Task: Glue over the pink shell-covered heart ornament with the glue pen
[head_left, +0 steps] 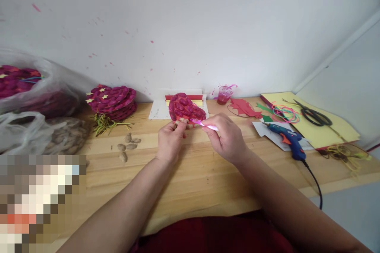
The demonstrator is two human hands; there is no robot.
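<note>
With closed fingers, pinches brush in right hand and knobbly magenta craft in left hand, between clear cup of red liquid and filmy bag of peanuts.

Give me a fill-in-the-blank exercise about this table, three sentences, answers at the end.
1. The brush is in the person's ____ hand.
2. The scissors lie on ____ paper.
3. The loose peanuts lie on the table to the person's ____.

Missing words: right; yellow; left.
</note>
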